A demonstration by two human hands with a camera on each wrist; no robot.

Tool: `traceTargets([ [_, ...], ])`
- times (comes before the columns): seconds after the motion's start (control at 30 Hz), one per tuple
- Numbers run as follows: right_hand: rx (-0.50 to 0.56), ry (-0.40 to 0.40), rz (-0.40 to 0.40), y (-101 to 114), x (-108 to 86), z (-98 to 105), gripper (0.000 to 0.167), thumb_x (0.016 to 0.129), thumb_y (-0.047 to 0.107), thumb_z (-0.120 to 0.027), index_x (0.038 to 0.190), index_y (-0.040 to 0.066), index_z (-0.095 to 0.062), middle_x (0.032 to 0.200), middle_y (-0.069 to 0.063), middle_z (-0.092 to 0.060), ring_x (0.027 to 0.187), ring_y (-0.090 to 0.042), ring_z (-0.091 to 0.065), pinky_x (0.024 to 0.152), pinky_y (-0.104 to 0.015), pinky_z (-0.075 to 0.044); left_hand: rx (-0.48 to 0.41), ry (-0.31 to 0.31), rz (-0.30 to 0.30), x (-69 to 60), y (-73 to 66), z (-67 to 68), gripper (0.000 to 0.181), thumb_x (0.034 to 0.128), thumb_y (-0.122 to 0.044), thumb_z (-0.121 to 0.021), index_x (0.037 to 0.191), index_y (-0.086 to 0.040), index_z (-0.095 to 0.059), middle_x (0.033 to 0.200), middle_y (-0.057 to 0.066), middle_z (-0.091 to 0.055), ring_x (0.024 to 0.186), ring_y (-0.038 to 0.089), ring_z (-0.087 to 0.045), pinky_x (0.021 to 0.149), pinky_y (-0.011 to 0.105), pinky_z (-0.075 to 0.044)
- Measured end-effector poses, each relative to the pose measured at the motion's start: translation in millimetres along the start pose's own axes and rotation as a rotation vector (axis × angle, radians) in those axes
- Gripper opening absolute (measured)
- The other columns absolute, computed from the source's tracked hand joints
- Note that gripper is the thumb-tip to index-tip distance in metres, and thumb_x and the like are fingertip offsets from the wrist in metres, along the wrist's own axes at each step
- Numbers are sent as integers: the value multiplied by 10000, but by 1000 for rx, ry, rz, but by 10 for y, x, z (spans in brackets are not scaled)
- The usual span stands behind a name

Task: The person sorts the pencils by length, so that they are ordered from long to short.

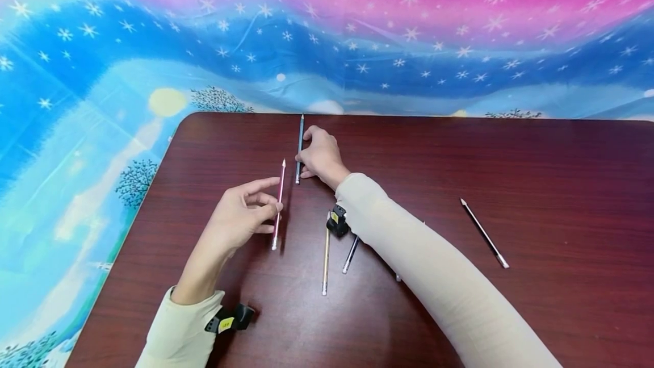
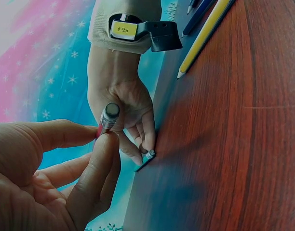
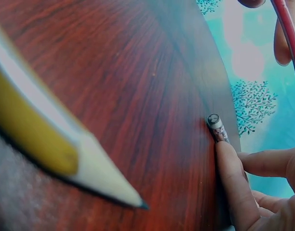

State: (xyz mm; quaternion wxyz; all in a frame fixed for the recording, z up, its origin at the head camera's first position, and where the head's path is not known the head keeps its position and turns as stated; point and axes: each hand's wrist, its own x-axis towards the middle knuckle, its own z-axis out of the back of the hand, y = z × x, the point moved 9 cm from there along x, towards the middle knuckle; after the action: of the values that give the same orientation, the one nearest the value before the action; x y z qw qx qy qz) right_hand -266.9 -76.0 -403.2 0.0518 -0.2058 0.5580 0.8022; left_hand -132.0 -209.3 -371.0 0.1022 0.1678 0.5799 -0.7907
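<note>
One pink pencil (image 1: 281,186) in narrow pinch of left hand (image 1: 240,214), left of frame centre. One blue pencil (image 1: 300,141) between thumb and fingers of right hand (image 1: 324,155), upper middle. Lower middle, yellow pencil (image 1: 325,266) near dark blue pencil (image 1: 350,254).

Table (image 1: 572,186) shows dark wood grain, smooth, softly glossy; printed cloth (image 1: 357,27) at twelve o'clock lightly creased; pink pencil (image 1: 282,180) at eight smooth-painted; yellow pencil (image 1: 325,260) at six painted, bare-wood tip matt; sleeves (image 1: 434,260) matt cloth.
</note>
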Motion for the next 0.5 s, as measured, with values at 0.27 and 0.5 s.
traceTargets([
  [0.27, -35, -2, 15, 21, -6, 3, 450, 915, -56, -744, 1314, 49, -565, 983, -201, -674, 514, -161, -636, 541, -306, -633, -2, 1, 4, 6, 15, 5, 563, 980, -2, -613, 1531, -75, -523, 1011, 109, -720, 985, 161, -742, 732, 303, -658],
  [0.5, -51, -5, 21, 24, -2, 6, 454, 918, -41, -748, 1321, 56, -563, 936, -177, -666, 512, -161, -636, 539, -301, -631, 20, 4, 7, 13, 24, 6, 557, 987, -12, -610, 1532, -92, -527, 1059, 164, -724, 1002, 183, -744, 749, 316, -661],
])
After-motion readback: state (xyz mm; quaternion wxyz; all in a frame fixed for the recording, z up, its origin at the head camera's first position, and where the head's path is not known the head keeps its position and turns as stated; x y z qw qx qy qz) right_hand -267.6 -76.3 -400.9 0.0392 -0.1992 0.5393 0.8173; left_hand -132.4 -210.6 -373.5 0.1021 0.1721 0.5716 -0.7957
